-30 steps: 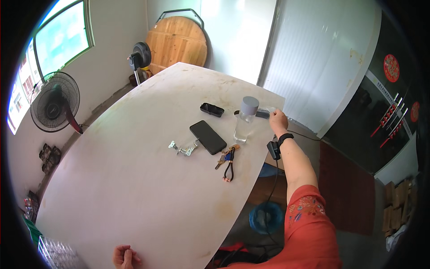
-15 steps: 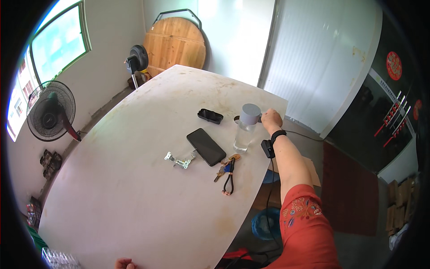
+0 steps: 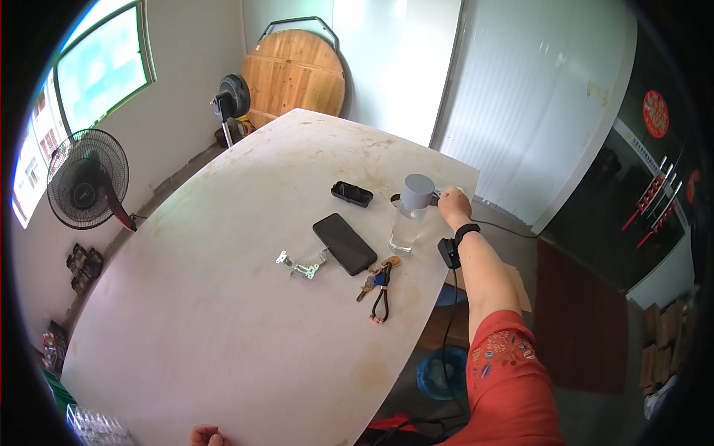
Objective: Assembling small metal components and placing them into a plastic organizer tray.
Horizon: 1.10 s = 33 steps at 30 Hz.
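My right hand (image 3: 454,206) reaches to the far right of the table, its fingers closed on a black object (image 3: 395,199) mostly hidden behind the bottle. That clear bottle (image 3: 405,229) with a grey lid stands upright just left of the hand. My left hand (image 3: 205,435) shows only partly at the lower edge, fingers curled, nothing seen in them. Mid-table lie a black smartphone (image 3: 345,244), a metal cabinet hinge (image 3: 300,266) and a bunch of keys (image 3: 381,287) with a black loop. Farther back is a small black case (image 3: 352,194).
The pale table (image 3: 223,320) has its right edge under my forearm. A black cable (image 3: 446,334) hangs from a device on my wrist. A blue bin (image 3: 435,372) stands below. At left are a fan (image 3: 87,182) and a clear plastic container (image 3: 93,427).
The whole view has shifted slightly. My right hand has turned a little beside the bottle, and still grips the black object. The things on the table stay put.
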Available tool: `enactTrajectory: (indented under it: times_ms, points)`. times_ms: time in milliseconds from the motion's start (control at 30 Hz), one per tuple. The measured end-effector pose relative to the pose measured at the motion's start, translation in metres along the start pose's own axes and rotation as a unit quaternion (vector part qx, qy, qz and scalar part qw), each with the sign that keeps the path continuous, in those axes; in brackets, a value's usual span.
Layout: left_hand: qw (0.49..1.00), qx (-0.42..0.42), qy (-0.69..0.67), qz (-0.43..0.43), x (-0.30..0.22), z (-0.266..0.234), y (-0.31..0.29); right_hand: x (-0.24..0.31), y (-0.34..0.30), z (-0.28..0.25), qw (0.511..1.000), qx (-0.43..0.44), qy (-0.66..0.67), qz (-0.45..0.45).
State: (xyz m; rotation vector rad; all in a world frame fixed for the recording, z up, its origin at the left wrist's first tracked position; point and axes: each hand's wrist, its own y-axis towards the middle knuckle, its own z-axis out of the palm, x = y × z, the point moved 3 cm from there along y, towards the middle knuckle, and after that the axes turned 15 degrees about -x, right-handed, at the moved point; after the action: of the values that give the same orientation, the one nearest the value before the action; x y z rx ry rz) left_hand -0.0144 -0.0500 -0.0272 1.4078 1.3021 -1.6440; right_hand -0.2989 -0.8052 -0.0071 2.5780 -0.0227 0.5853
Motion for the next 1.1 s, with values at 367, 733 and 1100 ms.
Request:
enactTrajectory:
  times_ms: [367,733,1100]
  points:
    - [1.000,0.001,-0.017,-0.010,-0.002,0.000,-0.003,-0.027,-0.008,-0.015,0.999,-0.015,-0.025,0.021]
    - [0.997,-0.024,-0.058,-0.045,-0.016,0.014,-0.012,-0.046,-0.039,-0.045,0.997,-0.012,0.063,-0.046]
    - [0.998,-0.005,-0.025,0.057,-0.016,0.014,-0.004,0.055,-0.186,-0.134,0.943,0.020,0.201,-0.265]
